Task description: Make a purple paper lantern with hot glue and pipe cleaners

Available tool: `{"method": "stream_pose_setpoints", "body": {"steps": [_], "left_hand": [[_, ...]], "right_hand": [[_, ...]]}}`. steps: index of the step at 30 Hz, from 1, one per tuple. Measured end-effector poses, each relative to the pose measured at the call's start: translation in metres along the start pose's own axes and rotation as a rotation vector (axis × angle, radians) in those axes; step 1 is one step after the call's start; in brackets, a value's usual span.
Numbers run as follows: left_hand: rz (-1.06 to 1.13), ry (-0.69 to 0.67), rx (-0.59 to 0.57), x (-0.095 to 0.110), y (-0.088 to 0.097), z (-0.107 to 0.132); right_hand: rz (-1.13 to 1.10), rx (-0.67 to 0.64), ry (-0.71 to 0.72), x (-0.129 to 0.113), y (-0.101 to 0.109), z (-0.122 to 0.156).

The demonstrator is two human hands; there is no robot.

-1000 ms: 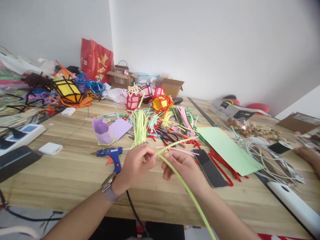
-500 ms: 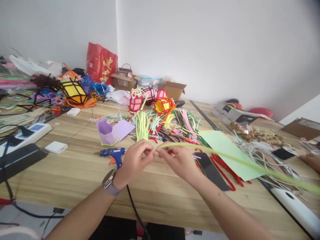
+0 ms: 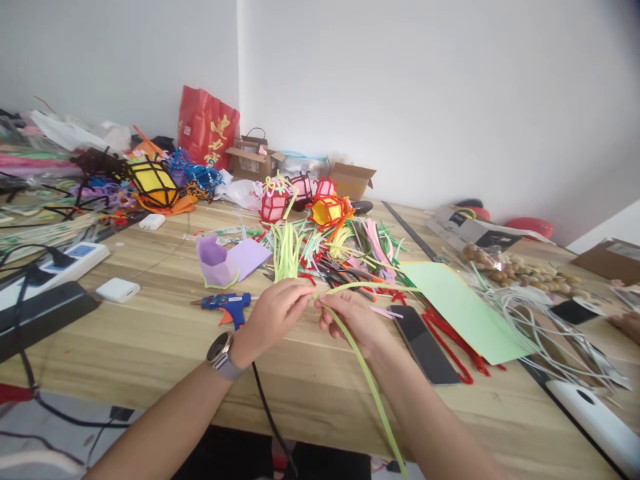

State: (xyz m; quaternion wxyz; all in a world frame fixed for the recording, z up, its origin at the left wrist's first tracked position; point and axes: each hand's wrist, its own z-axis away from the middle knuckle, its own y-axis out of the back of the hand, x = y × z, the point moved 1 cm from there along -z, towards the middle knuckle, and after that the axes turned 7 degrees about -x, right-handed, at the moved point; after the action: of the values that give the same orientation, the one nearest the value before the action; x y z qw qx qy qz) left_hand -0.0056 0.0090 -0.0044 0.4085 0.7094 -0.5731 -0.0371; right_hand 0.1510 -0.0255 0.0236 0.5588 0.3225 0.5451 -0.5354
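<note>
Yellow-green pipe cleaner [image 3: 369, 377] runs from between my hands, with one stretch curving down over my right forearm to the bottom edge and another reaching right above my right hand. My right hand [image 3: 353, 319] pinches it between thumb and fingers. Fingertip to fingertip with it, my left hand [image 3: 283, 310] is closed in a pinch at the pipe cleaner's end, which the fingers mostly hide. A bundle of yellow-green pipe cleaners [image 3: 286, 250] lies just beyond my left hand. Beside my left wrist is a blue glue gun [image 3: 227, 303].
A purple hexagonal cup shape [image 3: 217, 261] and purple sheet [image 3: 249, 258] sit left of the bundle. Pipe-cleaner lanterns [image 3: 327, 211] stand behind. To the right are a phone [image 3: 425, 347], a pale green sheet [image 3: 465, 310] and white cables [image 3: 530, 333]. A power strip [image 3: 75, 267] lies left.
The pipe cleaner's long stretch has swung from the far right down across my right forearm, and a second stretch now shows pointing right. Both hands stay close together.
</note>
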Motion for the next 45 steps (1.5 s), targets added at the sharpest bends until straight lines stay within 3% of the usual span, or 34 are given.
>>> {"method": "stream_pose_setpoints", "body": {"steps": [8, 12, 17, 19, 25, 29, 31, 34, 37, 42, 45], "left_hand": [[0.065, 0.111, -0.157, -0.002, -0.008, -0.004], [-0.001, 0.086, -0.177, -0.003, -0.011, -0.003], [-0.29, -0.052, -0.137, -0.002, -0.02, 0.003], [-0.314, -0.049, -0.106, -0.001, -0.021, 0.004], [0.049, 0.13, -0.199, -0.001, -0.018, -0.001], [0.214, 0.378, -0.241, -0.008, -0.014, -0.004], [0.335, 0.515, -0.277, -0.013, -0.015, -0.004], [0.529, 0.634, -0.327, -0.019, -0.02, -0.002], [0.594, 0.618, -0.338, -0.018, -0.023, -0.001], [0.431, 0.533, -0.322, -0.009, -0.019, -0.003], [0.269, 0.45, -0.234, -0.003, -0.017, -0.002]], "right_hand": [[0.108, -0.026, 0.066, 0.019, 0.015, -0.014], [0.078, -0.05, 0.046, 0.028, 0.021, -0.016], [-0.253, -0.004, -0.21, 0.032, 0.019, -0.012], [-0.31, 0.003, -0.247, 0.032, 0.018, -0.011], [-0.008, -0.022, 0.002, 0.036, 0.02, -0.012], [0.252, -0.048, 0.097, 0.037, 0.027, -0.011], [0.6, 0.094, 0.29, 0.034, 0.033, -0.01], [1.174, 0.388, 0.744, 0.03, 0.041, -0.007], [1.476, 0.405, 1.002, 0.029, 0.041, -0.005], [1.633, 0.289, 1.021, 0.027, 0.03, -0.003], [1.601, 0.339, 0.937, 0.025, 0.019, -0.002]]}}
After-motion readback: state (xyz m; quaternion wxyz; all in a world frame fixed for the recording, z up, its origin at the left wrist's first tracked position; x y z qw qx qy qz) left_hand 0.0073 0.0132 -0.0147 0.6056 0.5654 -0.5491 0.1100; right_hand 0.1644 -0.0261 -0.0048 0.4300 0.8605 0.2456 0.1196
